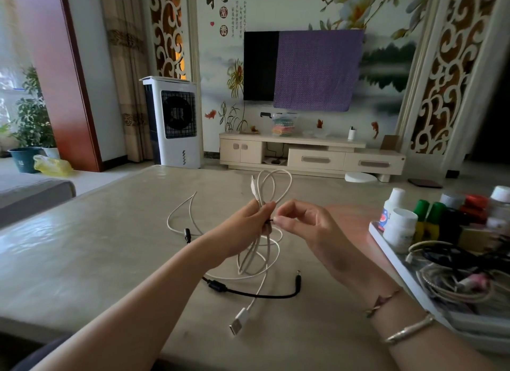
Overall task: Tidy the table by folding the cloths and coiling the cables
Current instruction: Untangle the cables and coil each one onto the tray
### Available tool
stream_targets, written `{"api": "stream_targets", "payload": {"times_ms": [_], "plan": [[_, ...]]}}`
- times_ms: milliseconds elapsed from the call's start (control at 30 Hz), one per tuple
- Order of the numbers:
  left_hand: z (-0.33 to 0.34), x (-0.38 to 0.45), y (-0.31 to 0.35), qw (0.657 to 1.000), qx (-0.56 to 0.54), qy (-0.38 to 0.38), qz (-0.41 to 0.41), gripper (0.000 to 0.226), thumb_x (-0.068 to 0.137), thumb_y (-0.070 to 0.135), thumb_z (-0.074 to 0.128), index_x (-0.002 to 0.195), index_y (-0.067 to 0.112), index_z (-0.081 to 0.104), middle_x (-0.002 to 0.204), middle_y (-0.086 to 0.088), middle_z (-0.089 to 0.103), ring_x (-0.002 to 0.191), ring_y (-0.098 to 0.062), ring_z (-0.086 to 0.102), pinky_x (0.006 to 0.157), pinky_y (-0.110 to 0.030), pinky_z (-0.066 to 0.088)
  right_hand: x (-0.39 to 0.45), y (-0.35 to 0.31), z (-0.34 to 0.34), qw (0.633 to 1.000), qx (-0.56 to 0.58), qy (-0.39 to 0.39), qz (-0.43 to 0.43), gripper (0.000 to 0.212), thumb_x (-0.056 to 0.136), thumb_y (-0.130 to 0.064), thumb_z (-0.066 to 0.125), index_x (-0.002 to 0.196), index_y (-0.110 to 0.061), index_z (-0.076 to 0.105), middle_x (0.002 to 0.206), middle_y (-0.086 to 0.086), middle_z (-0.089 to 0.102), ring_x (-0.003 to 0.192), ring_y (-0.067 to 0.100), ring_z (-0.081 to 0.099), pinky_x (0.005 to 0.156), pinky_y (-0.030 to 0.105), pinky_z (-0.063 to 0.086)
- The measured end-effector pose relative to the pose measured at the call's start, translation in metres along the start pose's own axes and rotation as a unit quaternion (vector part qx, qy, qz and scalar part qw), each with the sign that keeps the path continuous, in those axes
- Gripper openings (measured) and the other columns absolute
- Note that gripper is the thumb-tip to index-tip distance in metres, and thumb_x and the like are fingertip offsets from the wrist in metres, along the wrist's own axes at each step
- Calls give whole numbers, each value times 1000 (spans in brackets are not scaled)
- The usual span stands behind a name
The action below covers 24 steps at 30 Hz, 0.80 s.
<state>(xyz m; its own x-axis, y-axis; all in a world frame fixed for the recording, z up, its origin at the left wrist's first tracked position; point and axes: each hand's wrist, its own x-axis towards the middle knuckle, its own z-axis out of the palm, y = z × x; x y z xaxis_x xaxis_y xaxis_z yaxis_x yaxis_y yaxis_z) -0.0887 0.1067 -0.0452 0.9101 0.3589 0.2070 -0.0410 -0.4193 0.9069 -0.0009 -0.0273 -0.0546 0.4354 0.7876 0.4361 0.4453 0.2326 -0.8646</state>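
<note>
White cable: gathered in loose loops, held upright above the bench, USB plug hanging at 6 o'clock.
Black cable: short, curved, lay flat on the bench beneath the white loops.

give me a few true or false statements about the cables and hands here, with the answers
1. The left hand grips a bundle of white cable loops. True.
2. The white cable's USB plug is held in the right hand. False: it lies on the table, near the front edge.
3. A black cable lies on the table below the hands. True.
4. The tray sits at the left of the table. False: it is at the right, holding bottles and more cables.
</note>
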Motion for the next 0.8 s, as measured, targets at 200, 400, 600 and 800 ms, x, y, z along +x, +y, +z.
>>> {"api": "stream_targets", "payload": {"times_ms": [200, 400, 600, 800], "plan": [[-3, 3, -4, 999, 46, 8, -21, 30, 101, 40, 38, 92, 13, 49, 78, 1, 49, 76, -16, 44, 77, -30, 39, 2, -1, -1, 999, 29, -29, 31, 16, 78, -34, 56, 65, -25, 51, 70, -6, 40, 71, 12, 34, 71, 31, 26], [-5, 6, -3, 997, 80, 14, 18, 27, 98, 37, 45, 82, 16, 48, 74, 3, 49, 70, -10, 48, 79, -30, 46, 6, -4, -13, 970, 224, 74, 58, 27, 80, -27, 45, 57, -14, 40, 56, -2, 28, 52, 13, 28, 59, 29, 22], [-7, 1, -7, 979, 198, 26, 39, 35, 98, 38, 46, 68, 21, 50, 67, 2, 51, 62, -13, 45, 63, -27, 38, 2, 0, -16, 973, -219, 57, 37, 45, 89, -37, 40, 51, -16, 31, 48, -2, 24, 50, 14, 23, 56, 33, 25], [-5, 3, -1, 971, 173, 138, 84, 44, 101, 39, 38, 68, 15, 54, 56, 7, 58, 54, -3, 49, 57, -10, 37, 4, -6, 7, 853, 511, 56, 84, 25, 84, -9, 42, 89, -8, 66, 94, 2, 70, 50, 10, 30, 60, 26, 23]]}}
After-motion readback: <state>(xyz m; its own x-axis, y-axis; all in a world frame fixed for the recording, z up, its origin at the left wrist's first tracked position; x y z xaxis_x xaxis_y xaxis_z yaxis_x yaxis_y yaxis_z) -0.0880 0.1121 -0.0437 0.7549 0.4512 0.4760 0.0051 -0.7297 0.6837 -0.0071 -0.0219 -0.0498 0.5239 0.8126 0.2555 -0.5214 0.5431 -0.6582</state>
